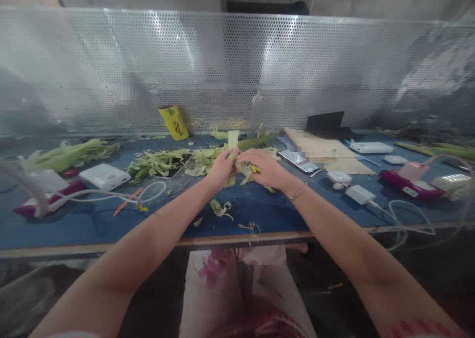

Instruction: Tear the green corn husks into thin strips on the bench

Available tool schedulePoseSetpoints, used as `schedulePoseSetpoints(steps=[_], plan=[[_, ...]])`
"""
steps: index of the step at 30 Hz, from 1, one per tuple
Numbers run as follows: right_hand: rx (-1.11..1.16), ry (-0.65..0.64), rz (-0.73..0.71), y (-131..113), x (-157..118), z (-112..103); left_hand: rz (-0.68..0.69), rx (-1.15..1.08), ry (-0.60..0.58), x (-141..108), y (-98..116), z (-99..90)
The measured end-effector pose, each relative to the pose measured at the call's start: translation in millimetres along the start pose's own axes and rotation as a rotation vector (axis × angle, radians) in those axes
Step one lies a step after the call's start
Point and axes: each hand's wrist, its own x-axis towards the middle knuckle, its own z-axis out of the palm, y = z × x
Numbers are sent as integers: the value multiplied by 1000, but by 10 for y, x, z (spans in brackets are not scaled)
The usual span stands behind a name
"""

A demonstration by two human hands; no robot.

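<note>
My left hand (222, 169) is closed around a pale green leaf strip (233, 139) that looks like corn husk. The strip's flat end stands up above the fingers. Close against it, my right hand (267, 169) has its fingers bent onto the same leafy material. A small yellow object (256, 169) shows at the right fingers; its kind is unclear. Behind and beside the hands lie loose leaf pieces (200, 162), and a curled scrap (220, 208) rests on the blue table in front. The fingertips partly hide one another.
A leaf bundle (74, 155) and a pile of strips (159, 164) lie left. A white box-shaped device (105, 176), cables and a yellow roll (173, 122) are around them. Right are a phone (299, 161), brown card (322, 147) and chargers (359, 195). Perforated metal (230, 61) stands behind.
</note>
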Motion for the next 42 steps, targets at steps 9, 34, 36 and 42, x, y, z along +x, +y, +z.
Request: schedulePoseSetpoints(steps=[9,34,36,42], plan=[[-18,146,192,-36,19,84,58,65,-85,36,-72,-37],[375,428,640,8,80,251,218,243,-74,-34,-39,-6],[480,372,652,9,76,259,214,236,-73,-24,-54,-15],[644,383,784,3,84,256,172,255,-44,22,-92,-36]])
